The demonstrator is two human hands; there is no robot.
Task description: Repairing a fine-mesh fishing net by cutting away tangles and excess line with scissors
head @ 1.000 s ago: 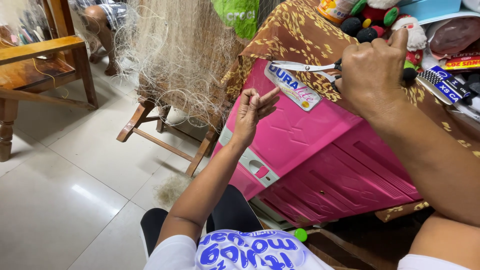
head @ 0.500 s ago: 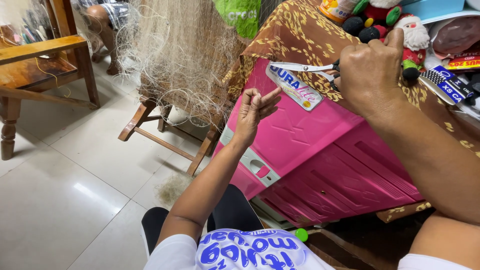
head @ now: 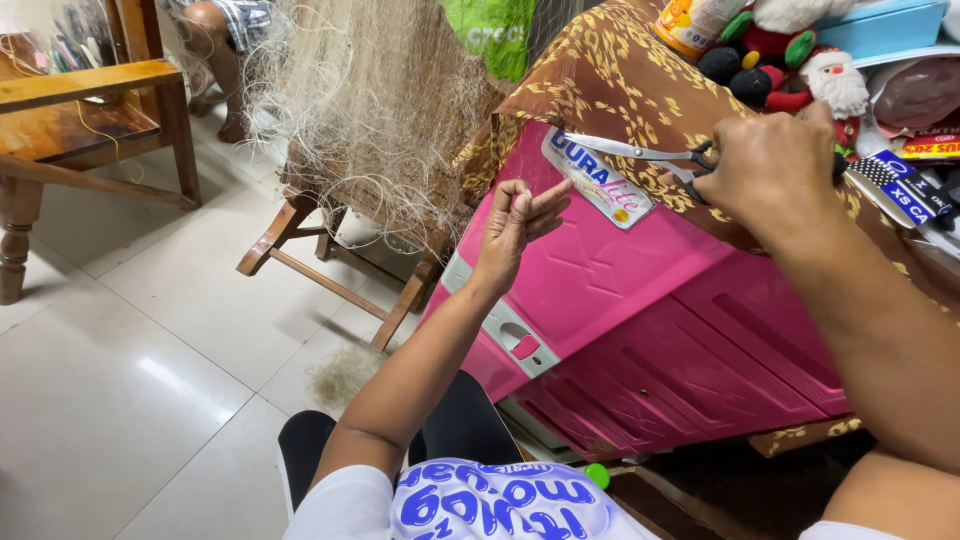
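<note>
A pale tiled floor (head: 120,380) runs under a wooden stand draped with tangled fishing net (head: 370,110), beside a pink plastic drawer cabinet (head: 640,300) covered by a brown patterned cloth (head: 610,70). The right hand (head: 775,170) grips scissors (head: 640,152), blades pointing left toward the left hand (head: 515,225), which pinches thumb to fingers just below the tips. Any strand held there is too fine to see.
</note>
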